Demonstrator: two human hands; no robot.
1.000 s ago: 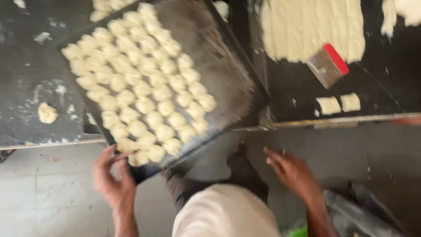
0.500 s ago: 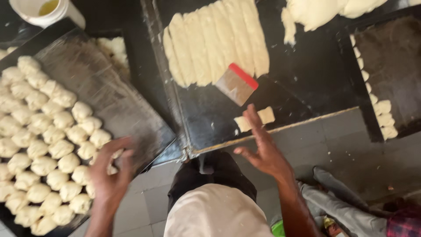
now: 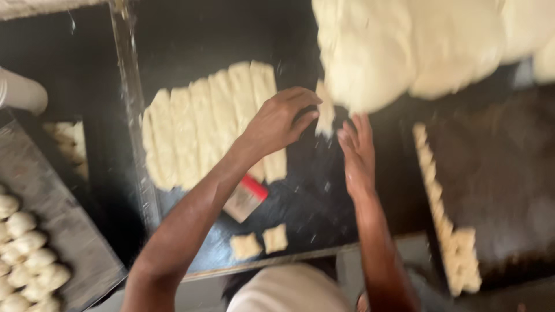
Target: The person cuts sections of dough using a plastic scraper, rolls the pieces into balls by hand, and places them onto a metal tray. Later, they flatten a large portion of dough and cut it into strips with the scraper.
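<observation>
My left hand (image 3: 278, 121) reaches over the black table (image 3: 324, 196), its fingers curled against a thin tongue of dough (image 3: 325, 112) that hangs from the big dough mass (image 3: 404, 46) at the top right. With fingers spread, my right hand (image 3: 358, 153) sits just below that mass, its fingertips at the lower edge. A sheet of dough cut into long strips (image 3: 208, 121) lies under my left forearm. A scraper with a red handle (image 3: 245, 198) rests on the table beneath that arm, and two small dough squares (image 3: 260, 242) lie near the front edge.
At the left, a metal tray (image 3: 63, 231) holds several rounded dough pieces (image 3: 26, 254). A dark tray (image 3: 497, 185) at the right has small pieces (image 3: 454, 242) along its left edge. A white cup (image 3: 20, 92) stands at the far left.
The view has swung right and closer. My left hand let go of the tray at the left, and both hands moved up to the big dough mass.
</observation>
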